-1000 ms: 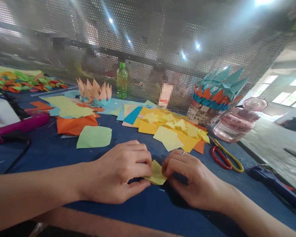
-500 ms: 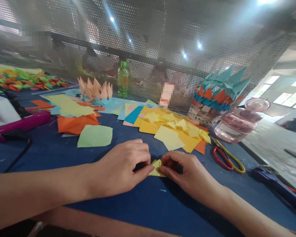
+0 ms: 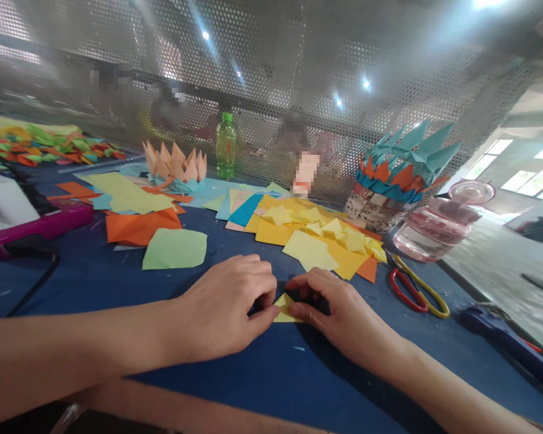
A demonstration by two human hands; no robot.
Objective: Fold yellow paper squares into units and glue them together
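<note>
A small folded piece of yellow paper point(image 3: 286, 309) lies on the blue table between my hands. My left hand point(image 3: 239, 301) pinches its left corner between thumb and curled fingers. On the other side, the thumb of my right hand point(image 3: 332, 301) presses on the paper while its fingers curl over the back edge, hiding the right part. Just beyond my hands are a pale yellow sheet point(image 3: 310, 250) and a pile of yellow sheets point(image 3: 271, 232) topped with several small folded yellow pieces point(image 3: 332, 229). A light green sheet point(image 3: 175, 248) lies beyond my left hand.
Red-and-yellow-handled scissors point(image 3: 419, 289) and a dark blue tool point(image 3: 507, 334) lie right. A pink bottle point(image 3: 434, 226) and a paper-petalled basket point(image 3: 389, 181) stand behind. Farther back are a peach paper crown point(image 3: 176, 166) and a green bottle point(image 3: 226, 147). A magenta tool point(image 3: 63, 224) lies left.
My right fingers have lifted slightly and shifted back over the paper. The yellow paper now looks flatter, with its upper flap pressed down. My left hand has barely moved.
</note>
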